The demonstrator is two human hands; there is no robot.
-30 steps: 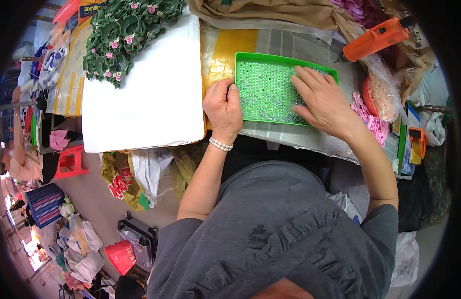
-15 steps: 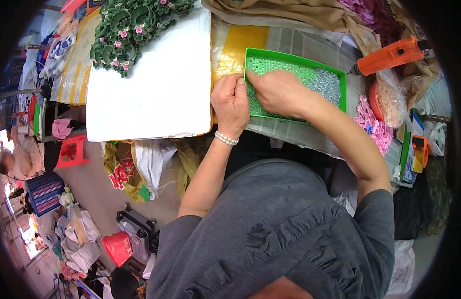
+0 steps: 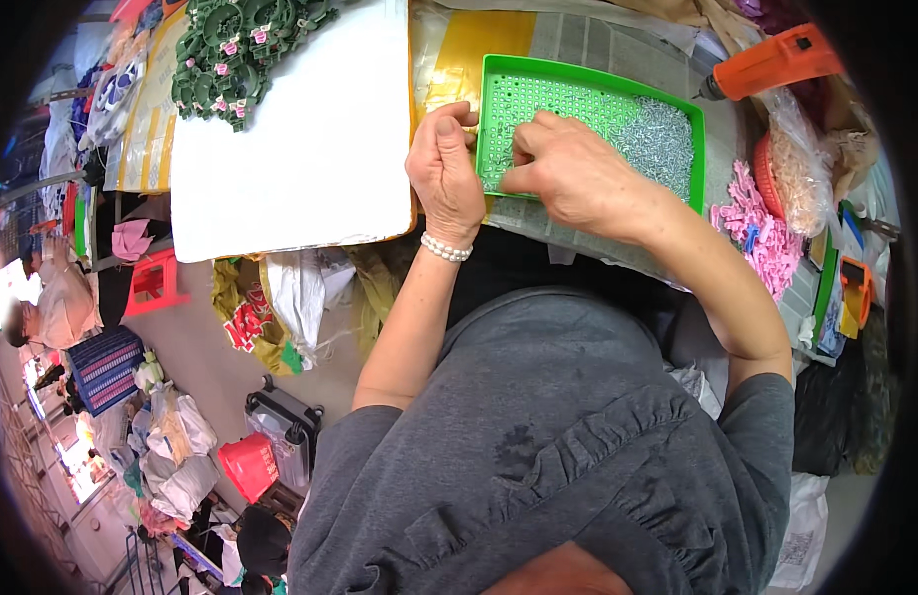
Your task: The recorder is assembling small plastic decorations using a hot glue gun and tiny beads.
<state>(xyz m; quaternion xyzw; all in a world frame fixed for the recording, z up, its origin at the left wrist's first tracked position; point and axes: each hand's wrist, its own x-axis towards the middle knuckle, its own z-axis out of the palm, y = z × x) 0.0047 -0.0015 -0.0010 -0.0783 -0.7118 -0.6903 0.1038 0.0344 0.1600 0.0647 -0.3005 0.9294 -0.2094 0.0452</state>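
Observation:
A shallow green plastic tray (image 3: 593, 71) with a perforated bottom lies in front of me. Small silver screws (image 3: 659, 144) are heaped at its right end, and more are scattered over the holes. Over the tray's near left corner, my right hand (image 3: 583, 183) is closed, thumb and fingers bent down toward the bottom; their tips are partly hidden. Just outside the tray's left wall is my left hand (image 3: 445, 177), with a pearl bracelet at the wrist. Its fingers are curled in against the thumb, and whatever they hold is hidden.
Dark green ring-shaped parts with pink flowers (image 3: 221, 59) are piled on a white board (image 3: 300, 149) at the left. An orange power screwdriver (image 3: 776, 61) lies beyond the tray's right end. Pink pieces (image 3: 756, 233) and a red basket (image 3: 768, 177) sit at the right.
My right hand has drawn back from the tray's far left part to its near left corner. The left hand has come off the left wall, its fingers now curled beside it. The view has shifted slightly.

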